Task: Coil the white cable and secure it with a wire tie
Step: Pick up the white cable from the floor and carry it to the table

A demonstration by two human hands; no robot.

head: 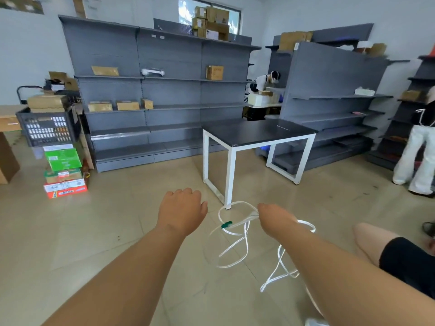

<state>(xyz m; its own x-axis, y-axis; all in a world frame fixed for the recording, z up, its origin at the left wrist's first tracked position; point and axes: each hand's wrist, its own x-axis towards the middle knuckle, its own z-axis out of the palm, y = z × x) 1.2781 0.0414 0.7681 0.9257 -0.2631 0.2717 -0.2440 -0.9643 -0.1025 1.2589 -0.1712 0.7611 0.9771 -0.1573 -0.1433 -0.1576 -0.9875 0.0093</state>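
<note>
A thin white cable (244,243) hangs in loose, uneven loops above the tiled floor. My right hand (274,217) grips a bunch of its strands, and more loops trail down below my right forearm. A green connector (226,224) sits on one cable end just left of that hand. My left hand (182,210) hovers palm down to the left of the cable, apart from it, fingers curled with nothing visible in them. I see no wire tie.
A dark-topped table (256,132) with white legs stands just beyond my hands. Grey shelving (153,90) lines the back wall. Stacked boxes and a crate (47,128) stand at left. A person in white trousers (416,161) stands at right. My knee (369,241) shows lower right.
</note>
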